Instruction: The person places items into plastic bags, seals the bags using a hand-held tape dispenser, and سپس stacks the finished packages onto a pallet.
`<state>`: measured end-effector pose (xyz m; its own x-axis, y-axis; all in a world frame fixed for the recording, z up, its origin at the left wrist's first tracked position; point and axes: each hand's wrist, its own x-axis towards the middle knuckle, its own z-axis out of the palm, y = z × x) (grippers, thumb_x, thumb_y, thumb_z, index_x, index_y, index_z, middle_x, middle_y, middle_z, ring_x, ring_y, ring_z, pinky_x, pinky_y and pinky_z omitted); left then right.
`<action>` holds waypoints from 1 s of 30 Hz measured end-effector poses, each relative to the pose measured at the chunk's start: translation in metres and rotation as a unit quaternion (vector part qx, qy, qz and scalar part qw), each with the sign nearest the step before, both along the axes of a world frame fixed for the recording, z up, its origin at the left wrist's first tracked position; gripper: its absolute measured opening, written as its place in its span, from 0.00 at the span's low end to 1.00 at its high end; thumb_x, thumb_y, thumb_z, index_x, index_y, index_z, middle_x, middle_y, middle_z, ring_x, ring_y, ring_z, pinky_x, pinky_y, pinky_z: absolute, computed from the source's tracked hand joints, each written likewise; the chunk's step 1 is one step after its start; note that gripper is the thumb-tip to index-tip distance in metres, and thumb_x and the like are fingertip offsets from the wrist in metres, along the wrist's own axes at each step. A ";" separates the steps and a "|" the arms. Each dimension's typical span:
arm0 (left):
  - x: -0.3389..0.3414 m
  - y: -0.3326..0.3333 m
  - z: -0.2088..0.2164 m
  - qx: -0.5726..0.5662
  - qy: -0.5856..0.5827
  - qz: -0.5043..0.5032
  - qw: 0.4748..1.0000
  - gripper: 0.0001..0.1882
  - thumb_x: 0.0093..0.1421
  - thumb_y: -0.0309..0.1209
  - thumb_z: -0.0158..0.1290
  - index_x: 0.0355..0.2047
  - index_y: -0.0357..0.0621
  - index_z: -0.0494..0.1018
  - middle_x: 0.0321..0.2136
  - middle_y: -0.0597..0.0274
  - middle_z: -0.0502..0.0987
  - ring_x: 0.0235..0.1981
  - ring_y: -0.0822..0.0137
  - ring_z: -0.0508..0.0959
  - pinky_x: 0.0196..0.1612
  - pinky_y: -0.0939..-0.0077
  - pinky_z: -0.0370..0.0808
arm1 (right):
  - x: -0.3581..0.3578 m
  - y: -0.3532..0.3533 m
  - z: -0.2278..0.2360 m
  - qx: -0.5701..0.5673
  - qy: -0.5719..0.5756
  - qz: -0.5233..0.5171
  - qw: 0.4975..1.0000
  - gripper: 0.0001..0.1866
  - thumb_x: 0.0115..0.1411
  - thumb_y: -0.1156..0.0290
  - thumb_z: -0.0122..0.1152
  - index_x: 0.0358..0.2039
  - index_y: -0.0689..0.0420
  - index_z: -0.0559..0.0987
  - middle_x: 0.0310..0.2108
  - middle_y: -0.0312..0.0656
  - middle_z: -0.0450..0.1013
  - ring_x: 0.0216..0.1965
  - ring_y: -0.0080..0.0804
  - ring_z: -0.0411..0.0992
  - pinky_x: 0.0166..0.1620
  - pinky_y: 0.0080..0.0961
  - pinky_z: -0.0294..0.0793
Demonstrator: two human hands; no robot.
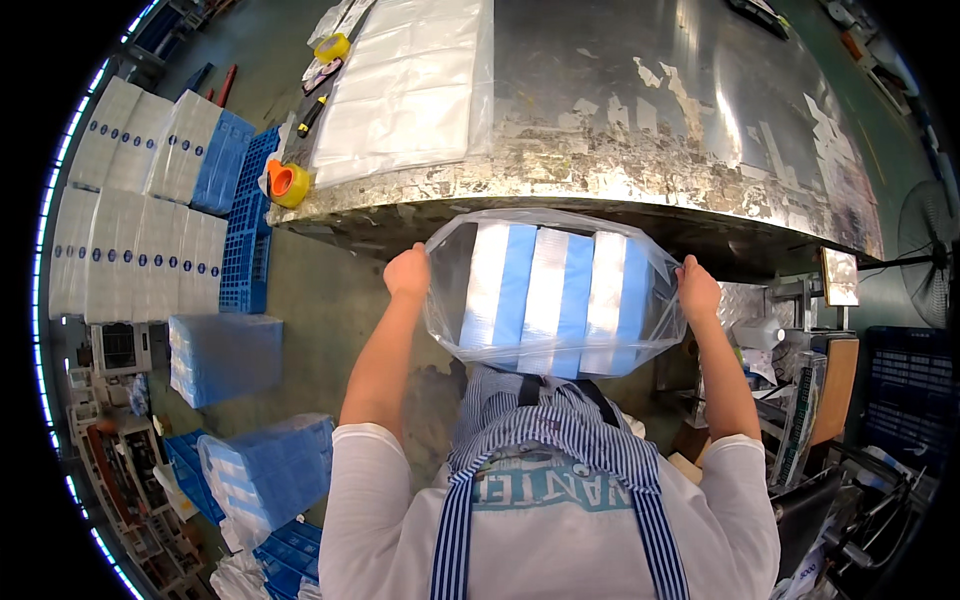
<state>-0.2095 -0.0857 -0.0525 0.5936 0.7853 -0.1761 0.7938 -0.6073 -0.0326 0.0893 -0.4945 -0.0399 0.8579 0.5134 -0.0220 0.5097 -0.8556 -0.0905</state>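
A clear plastic bag (452,312) hangs in front of me just below the table's near edge, its mouth stretched wide. Inside it stand blue-and-white packs (548,290), three columns side by side. On the left rim of the bag, my left hand (408,271) is closed, pinching the film. My right hand (698,288) grips the opposite rim in the same way. What lies under the top of the packs is hidden by the bag and my body.
A metal table (600,140) with a worn edge carries a stack of flat clear bags (400,90), tape rolls (290,185) and a cutter (312,116). Wrapped bundles (150,250) stand left by a blue pallet (245,250). A filled bag (270,470) sits lower left; a fan (925,250) stands right.
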 end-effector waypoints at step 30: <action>-0.064 0.043 0.016 -0.068 -0.166 0.097 0.979 0.13 0.50 0.40 0.60 0.26 0.46 0.70 0.24 0.59 0.76 0.27 0.57 0.77 0.29 0.63 0.71 | 0.025 -0.041 0.014 0.124 0.076 -0.073 0.987 0.09 0.55 0.64 0.58 0.31 0.54 0.75 0.28 0.46 0.76 0.33 0.48 0.74 0.33 0.39 0.71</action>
